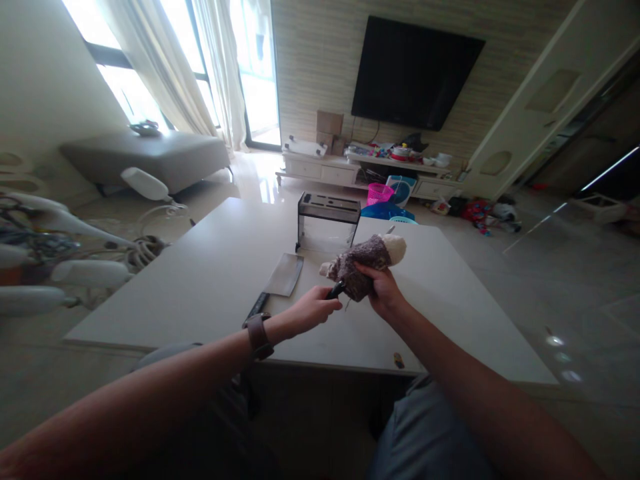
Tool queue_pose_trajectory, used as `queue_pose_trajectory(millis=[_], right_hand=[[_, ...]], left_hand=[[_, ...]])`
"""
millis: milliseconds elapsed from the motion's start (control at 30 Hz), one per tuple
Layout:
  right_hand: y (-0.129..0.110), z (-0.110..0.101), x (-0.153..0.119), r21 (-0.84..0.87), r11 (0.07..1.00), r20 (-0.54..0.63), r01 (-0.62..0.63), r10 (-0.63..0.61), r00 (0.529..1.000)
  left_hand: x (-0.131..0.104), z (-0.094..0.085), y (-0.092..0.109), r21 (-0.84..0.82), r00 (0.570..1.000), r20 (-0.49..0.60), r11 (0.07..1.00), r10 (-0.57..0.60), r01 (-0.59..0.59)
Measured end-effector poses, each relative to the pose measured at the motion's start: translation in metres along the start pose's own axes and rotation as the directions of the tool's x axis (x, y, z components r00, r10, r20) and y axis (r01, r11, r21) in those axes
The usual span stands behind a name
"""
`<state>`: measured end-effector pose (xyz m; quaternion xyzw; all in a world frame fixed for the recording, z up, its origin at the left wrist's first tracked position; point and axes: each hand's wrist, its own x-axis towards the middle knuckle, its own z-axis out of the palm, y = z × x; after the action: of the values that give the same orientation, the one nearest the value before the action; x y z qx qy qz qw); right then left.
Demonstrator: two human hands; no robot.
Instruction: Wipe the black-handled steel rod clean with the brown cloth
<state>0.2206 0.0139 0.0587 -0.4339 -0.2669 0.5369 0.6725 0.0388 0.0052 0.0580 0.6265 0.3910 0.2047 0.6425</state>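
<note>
My left hand point(315, 310) is closed around the black handle point(336, 289) of a knife. Most of its blade is hidden inside a fuzzy grey-brown and white cloth point(367, 260); a bit of metal shows past the far side. My right hand point(385, 291) grips that cloth around the blade, thumb on top. Left of my hands, a cleaver point(286, 275) lies flat on the white table point(225, 267), its black handle toward me. Beyond the cloth stands a knife holder point(329, 223) with clear sides and a slotted black top.
A small yellow item point(399, 360) lies near the table's front edge. White chairs or lamp-like pieces point(90, 273) crowd the left side. Behind the table are a pink basket point(379, 194), a low TV cabinet point(320, 170) and a grey bench point(150, 157).
</note>
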Motion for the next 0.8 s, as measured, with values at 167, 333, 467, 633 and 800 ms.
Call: queue_pose_trajectory(millis=[167, 333, 467, 633, 800], right_hand=[[-0.022, -0.017, 0.022, 0.024, 0.999, -0.080, 0.044, -0.042, 0.996], [-0.041, -0.040, 0.044, 0.051, 0.996, -0.144, 0.066, -0.059, 0.988], [-0.047, -0.051, 0.053, 0.085, 0.993, -0.182, 0.083, -0.067, 0.981], [-0.050, -0.053, 0.055, 0.120, 0.990, -0.168, 0.072, -0.051, 0.984], [-0.058, -0.054, 0.055, 0.154, 0.987, -0.219, 0.045, -0.010, 0.976]], left_hand=[[-0.005, -0.003, -0.003, -0.029, 0.997, 0.061, 0.998, -0.045, 0.047], [-0.016, -0.005, -0.007, -0.028, 0.992, 0.098, 0.996, -0.084, 0.088], [-0.021, -0.006, -0.009, 0.013, 0.991, 0.098, 0.996, -0.091, 0.090], [-0.023, -0.009, -0.008, 0.042, 0.994, 0.062, 0.995, -0.094, 0.092], [-0.022, -0.010, -0.002, 0.095, 0.996, 0.042, 0.993, -0.074, 0.070]])
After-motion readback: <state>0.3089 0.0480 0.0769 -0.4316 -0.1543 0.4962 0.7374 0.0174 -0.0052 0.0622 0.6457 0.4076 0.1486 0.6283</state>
